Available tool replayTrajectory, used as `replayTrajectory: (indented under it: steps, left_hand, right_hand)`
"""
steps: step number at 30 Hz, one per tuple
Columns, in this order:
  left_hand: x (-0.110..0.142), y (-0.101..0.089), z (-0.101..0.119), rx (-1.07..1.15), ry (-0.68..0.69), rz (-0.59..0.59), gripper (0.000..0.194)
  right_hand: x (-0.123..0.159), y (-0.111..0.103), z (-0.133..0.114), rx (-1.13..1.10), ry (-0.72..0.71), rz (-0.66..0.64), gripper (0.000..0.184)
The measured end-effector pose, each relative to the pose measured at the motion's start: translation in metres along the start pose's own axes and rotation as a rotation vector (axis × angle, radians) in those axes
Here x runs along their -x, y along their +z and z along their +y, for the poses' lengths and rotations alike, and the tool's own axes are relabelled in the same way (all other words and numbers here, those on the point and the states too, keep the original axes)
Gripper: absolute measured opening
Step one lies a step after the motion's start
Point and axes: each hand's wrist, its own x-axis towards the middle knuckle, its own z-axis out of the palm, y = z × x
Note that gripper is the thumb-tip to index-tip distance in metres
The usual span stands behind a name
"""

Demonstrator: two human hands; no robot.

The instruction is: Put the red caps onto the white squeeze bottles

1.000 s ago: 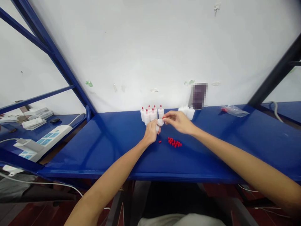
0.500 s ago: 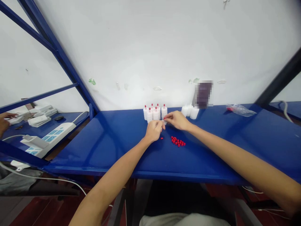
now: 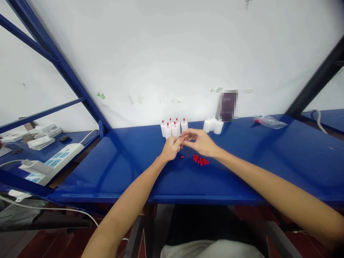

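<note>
My left hand (image 3: 171,148) is closed round a small white plastic bottle, almost wholly hidden behind the fingers. Against its top, the fingertips of my right hand (image 3: 200,142) are pinched together; the red cap seen in them a moment earlier is now covered. Behind my hands stand several white bottles with red caps (image 3: 175,131), upright in a cluster. Loose red caps (image 3: 200,160) lie in a group below my right hand. One single red cap (image 3: 182,157) rests apart, just left of that group.
Several white bottles without red caps (image 3: 218,127) stand at the back right. Farther right lies a clear plastic bag (image 3: 270,122) with something red inside. A white power strip (image 3: 60,157) and a blue rack post (image 3: 72,77) are on the left, by stacked white boxes (image 3: 41,142).
My hands have come closer together, and the bottle and red cap, visible between them before, are now mostly hidden by my fingers. Another person's hand at the far left has drawn back.
</note>
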Motion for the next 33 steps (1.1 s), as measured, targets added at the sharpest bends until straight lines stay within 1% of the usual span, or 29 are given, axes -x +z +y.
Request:
replayTrajectory:
  steps: [5, 6, 9, 11, 14, 16, 18, 20, 21, 23, 24, 25, 26, 28, 30, 31, 33]
  left_hand:
    - [-0.002, -0.002, 0.003, 0.097, -0.024, -0.033, 0.051]
    - [-0.002, -0.003, 0.004, 0.124, -0.041, -0.059, 0.05]
    - [-0.002, -0.006, 0.005, 0.214, -0.09, -0.19, 0.044]
    - [-0.002, -0.009, 0.006, 0.269, -0.084, -0.239, 0.036]
    - [-0.002, -0.01, 0.008, 0.333, -0.022, -0.207, 0.028]
    - [-0.001, -0.008, 0.01, 0.334, 0.013, -0.163, 0.03]
    - [-0.001, -0.006, 0.011, 0.297, 0.028, -0.106, 0.034]
    - [-0.002, -0.005, 0.01, 0.25, 0.015, -0.018, 0.038]
    - [-0.002, -0.006, 0.008, 0.221, 0.001, 0.039, 0.04]
    - [-0.003, -0.009, 0.004, 0.143, -0.027, 0.15, 0.04]
    - [-0.003, -0.011, 0.002, 0.092, -0.037, 0.182, 0.04]
    - [-0.003, -0.013, 0.0, 0.032, -0.036, 0.18, 0.04]
    - [-0.003, -0.015, -0.002, -0.039, -0.018, 0.147, 0.039]
    - [-0.002, -0.018, -0.005, -0.2, 0.057, 0.028, 0.036]
    - [-0.002, -0.018, -0.007, -0.331, 0.127, -0.068, 0.034]
    - [-0.002, -0.017, -0.007, -0.363, 0.144, -0.091, 0.034]
    - [-0.002, -0.015, -0.008, -0.361, 0.145, -0.101, 0.035]
  right_hand:
    - [0.003, 0.006, 0.004, 0.068, -0.048, 0.065, 0.023]
    - [0.003, 0.007, 0.004, 0.078, -0.054, 0.069, 0.023]
    - [0.005, 0.01, 0.003, 0.13, -0.05, 0.066, 0.024]
    - [0.006, 0.013, -0.001, 0.161, -0.049, 0.063, 0.025]
    - [0.006, 0.017, -0.007, 0.139, -0.069, 0.07, 0.024]
    - [0.004, 0.018, -0.009, 0.095, -0.084, 0.078, 0.02]
    - [-0.001, 0.016, -0.01, 0.056, -0.077, 0.07, 0.019]
    - [-0.007, 0.007, -0.008, 0.039, -0.045, 0.089, 0.019]
    - [-0.011, 0.001, -0.006, 0.047, -0.026, 0.119, 0.02]
    - [-0.019, -0.014, -0.002, 0.105, 0.005, 0.217, 0.021]
    - [-0.023, -0.021, 0.001, 0.152, 0.017, 0.259, 0.02]
    - [-0.026, -0.027, 0.004, 0.208, 0.031, 0.277, 0.018]
    - [-0.028, -0.032, 0.008, 0.264, 0.042, 0.273, 0.015]
    - [-0.032, -0.035, 0.016, 0.363, 0.049, 0.23, 0.01]
    - [-0.033, -0.031, 0.026, 0.439, 0.036, 0.169, 0.008]
    - [-0.033, -0.028, 0.03, 0.468, 0.024, 0.139, 0.008]
    - [-0.033, -0.023, 0.038, 0.507, -0.004, 0.091, 0.01]
